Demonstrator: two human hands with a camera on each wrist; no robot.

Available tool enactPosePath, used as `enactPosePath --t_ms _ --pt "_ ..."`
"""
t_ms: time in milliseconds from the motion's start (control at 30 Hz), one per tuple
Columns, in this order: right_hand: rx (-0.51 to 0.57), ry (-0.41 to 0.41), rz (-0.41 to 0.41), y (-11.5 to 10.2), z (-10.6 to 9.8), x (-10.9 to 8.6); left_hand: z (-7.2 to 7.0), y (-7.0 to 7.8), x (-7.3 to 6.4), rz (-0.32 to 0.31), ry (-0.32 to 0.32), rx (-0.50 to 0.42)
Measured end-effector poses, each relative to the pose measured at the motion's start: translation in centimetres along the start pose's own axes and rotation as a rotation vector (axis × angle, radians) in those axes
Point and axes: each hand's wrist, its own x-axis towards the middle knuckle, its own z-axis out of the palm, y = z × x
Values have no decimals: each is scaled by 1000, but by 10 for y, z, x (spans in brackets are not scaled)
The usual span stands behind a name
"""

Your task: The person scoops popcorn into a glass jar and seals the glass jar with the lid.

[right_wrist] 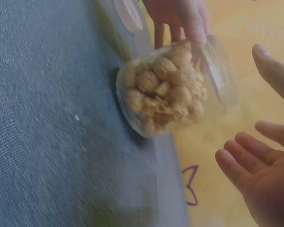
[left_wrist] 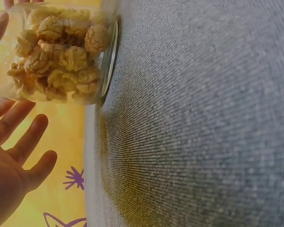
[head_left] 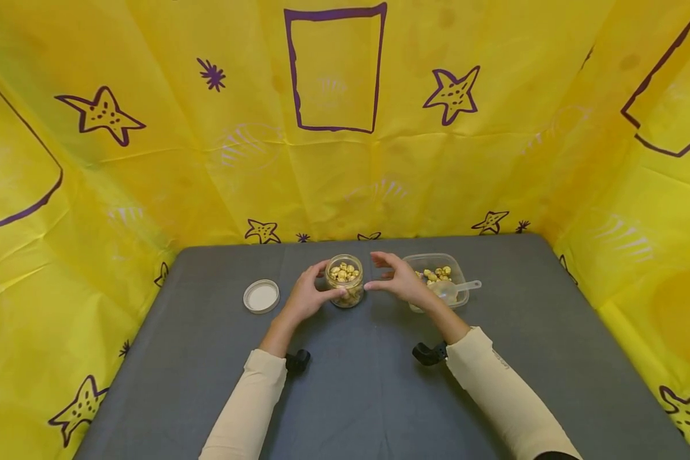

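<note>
A clear glass jar (head_left: 345, 281) of caramel-coloured popcorn stands upright and uncovered on the grey table. My left hand (head_left: 307, 294) holds it from the left near the rim, thumb across the front; in the left wrist view that hand (left_wrist: 12, 175) has its outer fingers spread away from the glass. To the jar's right, my right hand (head_left: 402, 281) is held with fingers parted and nothing in them. The right wrist view has this hand (right_wrist: 260, 175) apart from the jar (right_wrist: 163, 90), which the left hand (right_wrist: 180, 19) grips at the top.
A round white-lined lid (head_left: 261, 296) lies left of the jar. At the right, partly behind my right forearm, is a clear plastic container (head_left: 431, 260) with more popcorn and a translucent scoop (head_left: 466, 285). Yellow patterned cloth (head_left: 333, 179) encloses the grey table (head_left: 345, 396) behind and at the sides.
</note>
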Motion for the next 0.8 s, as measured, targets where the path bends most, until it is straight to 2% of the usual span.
enactPosePath --t_ms 167,400,633,800 --pt "48 -24 42 4 12 5 -3 -1 0 17 -9 28" --pt "48 0 61 7 26 14 -6 -1 1 38 -22 40" --pt "95 43 25 15 39 19 -8 -2 1 43 -41 39" --pt "162 29 13 20 44 23 -9 -1 1 49 -52 24"
